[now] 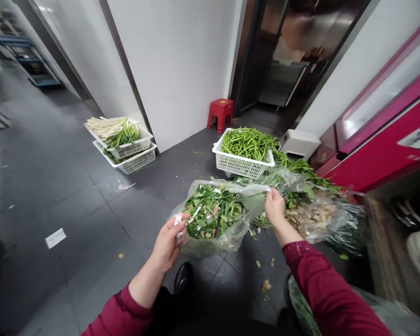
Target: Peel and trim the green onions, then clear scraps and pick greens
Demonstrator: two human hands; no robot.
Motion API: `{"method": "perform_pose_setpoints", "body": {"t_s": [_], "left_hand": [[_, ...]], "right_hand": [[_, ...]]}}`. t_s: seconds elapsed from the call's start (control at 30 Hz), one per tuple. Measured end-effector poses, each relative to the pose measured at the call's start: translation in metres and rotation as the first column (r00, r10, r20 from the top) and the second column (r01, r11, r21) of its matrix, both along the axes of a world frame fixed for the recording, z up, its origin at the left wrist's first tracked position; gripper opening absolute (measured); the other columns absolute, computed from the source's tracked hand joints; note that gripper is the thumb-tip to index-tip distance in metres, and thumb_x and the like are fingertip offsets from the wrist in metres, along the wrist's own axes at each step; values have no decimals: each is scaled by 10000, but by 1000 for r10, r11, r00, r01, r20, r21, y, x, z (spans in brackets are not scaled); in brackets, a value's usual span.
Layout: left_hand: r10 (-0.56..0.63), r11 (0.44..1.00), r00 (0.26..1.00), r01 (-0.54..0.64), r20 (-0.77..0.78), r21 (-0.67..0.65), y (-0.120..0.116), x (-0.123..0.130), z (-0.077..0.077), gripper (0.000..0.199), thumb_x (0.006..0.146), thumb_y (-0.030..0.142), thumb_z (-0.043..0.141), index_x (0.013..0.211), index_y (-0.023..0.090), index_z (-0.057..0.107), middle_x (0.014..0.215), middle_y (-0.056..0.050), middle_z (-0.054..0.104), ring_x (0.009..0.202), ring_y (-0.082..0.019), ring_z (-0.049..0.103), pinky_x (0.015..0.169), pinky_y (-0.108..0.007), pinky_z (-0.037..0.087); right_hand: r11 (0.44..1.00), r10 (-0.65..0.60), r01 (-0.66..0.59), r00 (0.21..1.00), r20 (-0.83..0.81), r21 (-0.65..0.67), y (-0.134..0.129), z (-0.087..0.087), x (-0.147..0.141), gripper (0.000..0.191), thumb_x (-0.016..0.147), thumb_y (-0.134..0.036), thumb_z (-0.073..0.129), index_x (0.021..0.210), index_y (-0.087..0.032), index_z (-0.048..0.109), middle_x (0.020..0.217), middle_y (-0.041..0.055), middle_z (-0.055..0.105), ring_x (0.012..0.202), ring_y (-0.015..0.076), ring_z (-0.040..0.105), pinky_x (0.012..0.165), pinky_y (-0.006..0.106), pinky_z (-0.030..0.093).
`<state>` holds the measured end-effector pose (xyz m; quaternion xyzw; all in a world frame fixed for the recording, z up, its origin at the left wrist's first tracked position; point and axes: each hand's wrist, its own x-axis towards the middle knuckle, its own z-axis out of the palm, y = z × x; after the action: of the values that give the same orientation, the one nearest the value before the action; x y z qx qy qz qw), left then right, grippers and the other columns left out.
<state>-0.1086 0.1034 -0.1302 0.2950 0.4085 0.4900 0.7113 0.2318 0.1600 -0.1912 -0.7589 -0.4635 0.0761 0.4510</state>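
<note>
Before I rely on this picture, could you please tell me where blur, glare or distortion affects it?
In the head view, the blue cart is smeared by blur; pale glare streaks the pink cabinet; the dark door slants, likely wide-angle distortion; the clear plastic bag, left hand and right hand look fairly sharp.

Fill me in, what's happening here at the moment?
A person's left grip and right grip hold opposite sides of a clear plastic bag, its mouth spread open. Loose green leaves and trimmings lie inside it. Just beyond the bag, a white basket is heaped with long green stalks. Off to the left, two stacked white baskets stand on the dark floor, the upper one holding pale-stemmed greens.
</note>
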Motion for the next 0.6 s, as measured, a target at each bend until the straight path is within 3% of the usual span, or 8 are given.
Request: {"method": "perform_pose_setpoints", "body": {"t_s": [0.13,0.23,0.33,0.4,0.5,0.6], "left_hand": [[-71,991,997,68,23,115,-21,3,12,208,698,278,664,847,141,614,467,88,332,388,-30,255,401,-180,210],[-119,979,992,112,32,168,-32,7,19,175,679,263,665,784,134,610,446,88,317,384,-35,258,394,-182,218],[-157,974,987,147,43,173,-38,14,23,143,651,236,665,727,130,609,422,88,307,375,-39,262,392,-185,239],[-182,973,983,175,30,152,-39,19,23,124,629,208,659,710,127,612,413,81,321,372,-45,277,384,-186,246],[-170,980,985,169,6,102,-34,29,18,78,604,160,621,675,135,602,401,70,339,359,-55,282,362,-185,250],[-97,994,995,96,12,46,-26,39,11,48,611,140,561,655,150,578,386,70,315,345,-58,239,350,-183,259]], "right_hand": [[994,-9,6,1000,28,106,-103,15,7,361,828,-398,352,890,-140,597,752,58,606,703,177,532,664,270,395],[996,16,-18,999,33,82,-186,21,10,305,803,-389,436,898,-153,603,780,53,619,728,181,551,681,272,405],[998,39,-37,999,-28,54,-253,26,-8,235,814,-340,433,857,-170,588,760,39,597,710,170,543,667,267,415],[999,37,-37,999,11,11,-282,29,-27,186,807,-302,433,793,-182,574,752,41,575,729,174,527,689,278,417],[995,84,-78,992,96,-63,-301,35,-48,90,722,-246,491,691,-186,551,866,70,574,868,203,510,812,314,399],[995,97,-99,984,-152,-7,-310,43,-47,115,738,-247,443,700,-179,527,840,54,580,826,178,533,784,289,423]]}}
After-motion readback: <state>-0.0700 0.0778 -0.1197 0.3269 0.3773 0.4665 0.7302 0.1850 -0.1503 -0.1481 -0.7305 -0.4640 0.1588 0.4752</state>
